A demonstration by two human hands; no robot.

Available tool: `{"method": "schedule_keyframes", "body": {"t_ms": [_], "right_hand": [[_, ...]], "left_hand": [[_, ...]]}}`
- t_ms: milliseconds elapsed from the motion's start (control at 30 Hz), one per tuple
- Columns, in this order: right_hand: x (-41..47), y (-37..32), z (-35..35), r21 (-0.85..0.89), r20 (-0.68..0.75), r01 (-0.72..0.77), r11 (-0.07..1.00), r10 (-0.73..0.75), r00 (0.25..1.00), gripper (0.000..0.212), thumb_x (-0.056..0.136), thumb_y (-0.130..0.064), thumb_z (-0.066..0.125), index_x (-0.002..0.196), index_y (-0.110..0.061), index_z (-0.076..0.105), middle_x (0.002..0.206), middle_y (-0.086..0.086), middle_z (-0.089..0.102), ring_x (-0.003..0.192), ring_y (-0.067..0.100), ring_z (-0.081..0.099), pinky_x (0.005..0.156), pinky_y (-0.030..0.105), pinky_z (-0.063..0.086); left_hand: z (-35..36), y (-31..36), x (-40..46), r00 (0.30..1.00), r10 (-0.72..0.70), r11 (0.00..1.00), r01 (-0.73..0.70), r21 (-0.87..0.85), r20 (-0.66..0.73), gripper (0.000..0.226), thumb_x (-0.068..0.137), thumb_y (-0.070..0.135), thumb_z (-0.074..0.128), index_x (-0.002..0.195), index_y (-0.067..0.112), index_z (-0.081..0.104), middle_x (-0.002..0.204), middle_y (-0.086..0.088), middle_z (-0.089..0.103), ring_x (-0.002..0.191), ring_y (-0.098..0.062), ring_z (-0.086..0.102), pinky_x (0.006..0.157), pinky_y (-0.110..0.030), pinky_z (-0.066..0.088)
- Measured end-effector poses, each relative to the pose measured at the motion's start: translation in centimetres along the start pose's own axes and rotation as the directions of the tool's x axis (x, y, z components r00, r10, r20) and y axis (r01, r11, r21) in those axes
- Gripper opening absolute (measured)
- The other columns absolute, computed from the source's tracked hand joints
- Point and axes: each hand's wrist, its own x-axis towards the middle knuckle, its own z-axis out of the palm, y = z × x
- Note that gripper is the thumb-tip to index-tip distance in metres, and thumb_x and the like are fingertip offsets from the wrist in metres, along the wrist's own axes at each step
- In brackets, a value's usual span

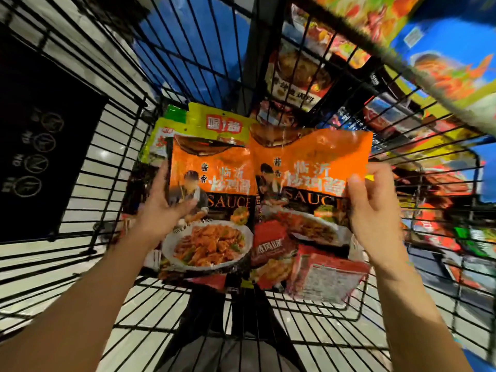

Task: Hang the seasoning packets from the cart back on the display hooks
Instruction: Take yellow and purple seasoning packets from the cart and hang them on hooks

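I look down into a black wire cart [115,162]. My left hand [163,208] grips the left edge of an orange sauce packet [214,189] with a plate of chicken printed on it. My right hand [373,208] grips the right edge of a second orange sauce packet [316,167] of the same kind. The two packets are held side by side above the cart's bottom. Yellow-green packets [214,122] lie behind them in the cart, and red packets [327,275] lie underneath.
Packets hang on the display [300,79] beyond the cart's far wall, at the upper right. More colourful packets [442,60] fill the right side, blurred. A black panel with white symbols [40,157] is on the left. Pale floor tiles show through the cart's wires.
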Motion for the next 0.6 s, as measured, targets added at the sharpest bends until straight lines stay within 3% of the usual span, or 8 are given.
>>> {"method": "schedule_keyframes", "body": {"t_ms": [67,133,200,267,367,467,500,600], "right_hand": [[0.3,-1.9,-0.7,0.024,-0.059,0.101,0.995,-0.1,0.993,0.012,0.1,-0.027,0.044,0.094,-0.037,0.045,0.077,-0.023,0.056,0.07,0.002,0.047,0.066,0.03,0.038],[0.8,-3.5,-1.4,0.052,-0.122,0.18,0.982,-0.172,0.977,0.011,0.1,-0.029,0.044,0.095,-0.038,0.047,0.08,-0.022,0.054,0.073,0.004,0.045,0.067,0.034,0.037],[1.4,-4.5,-2.1,0.106,-0.183,0.211,0.972,-0.189,0.965,0.01,0.099,-0.03,0.045,0.096,-0.039,0.048,0.08,-0.019,0.052,0.073,0.009,0.044,0.066,0.04,0.036],[2.2,-4.9,-2.4,0.173,-0.221,0.236,0.956,-0.196,0.955,0.009,0.098,-0.026,0.046,0.094,-0.034,0.046,0.081,-0.018,0.05,0.073,0.011,0.043,0.067,0.04,0.035],[2.8,-4.2,-0.2,0.253,-0.204,0.149,0.956,-0.098,0.974,0.011,0.098,-0.019,0.048,0.093,-0.029,0.047,0.09,-0.006,0.052,0.081,0.011,0.048,0.075,0.034,0.04],[3.0,-1.8,5.0,0.226,-0.035,-0.112,0.968,0.123,0.992,0.005,0.096,-0.028,0.051,0.101,-0.027,0.051,0.085,-0.005,0.052,0.077,0.005,0.053,0.072,0.024,0.042],[2.9,-0.4,6.6,0.18,0.064,-0.221,0.959,0.213,0.975,0.015,0.098,-0.031,0.054,0.111,-0.024,0.053,0.084,-0.006,0.052,0.075,0.002,0.055,0.068,0.019,0.042],[1.9,3.5,9.1,0.067,0.405,-0.469,0.881,0.406,0.819,0.049,0.091,-0.03,0.068,0.133,-0.02,0.044,0.104,-0.014,0.057,0.097,0.001,0.06,0.072,0.013,0.044]], "left_hand": [[1.2,0.5,0.1,1.0,0.01,0.998,-0.008,-0.058,0.019,0.087,0.09,0.0,0.065,0.156,0.028,0.015,0.123,0.027,0.044,0.118,0.002,0.041,0.077,-0.001,0.041],[2.3,0.7,0.3,0.998,0.03,0.998,-0.027,-0.053,0.055,0.088,0.089,0.004,0.067,0.155,0.03,0.017,0.13,0.024,0.045,0.112,0.007,0.047,0.086,-0.006,0.041],[3.0,0.1,0.9,0.997,0.033,0.997,-0.029,-0.066,0.07,0.09,0.087,0.006,0.071,0.154,0.035,0.018,0.138,0.024,0.044,0.12,0.006,0.045,0.097,-0.014,0.04],[3.2,-0.6,1.3,0.998,-0.027,0.995,0.032,-0.096,0.052,0.097,0.085,0.008,0.074,0.155,0.038,0.014,0.153,0.016,0.036,0.138,-0.008,0.034,0.11,-0.034,0.036],[2.7,-1.4,1.7,0.99,-0.125,0.978,0.133,-0.158,0.058,0.102,0.084,0.009,0.075,0.155,0.043,0.011,0.159,0.01,0.028,0.146,-0.019,0.027,0.115,-0.053,0.031],[2.6,-2.0,2.0,0.983,-0.175,0.963,0.183,-0.199,0.06,0.085,0.09,0.005,0.068,0.154,0.035,0.021,0.145,0.01,0.043,0.134,-0.014,0.039,0.108,-0.04,0.035],[2.6,-2.2,2.0,0.978,-0.206,0.954,0.21,-0.214,0.041,0.078,0.091,0.007,0.067,0.153,0.03,0.025,0.143,0.007,0.046,0.132,-0.015,0.041,0.107,-0.039,0.035],[2.5,-3.0,2.0,0.957,-0.289,0.928,0.276,-0.251,-0.015,0.067,0.087,0.015,0.073,0.146,0.02,0.043,0.136,-0.001,0.058,0.13,-0.024,0.05,0.111,-0.049,0.038]]}}
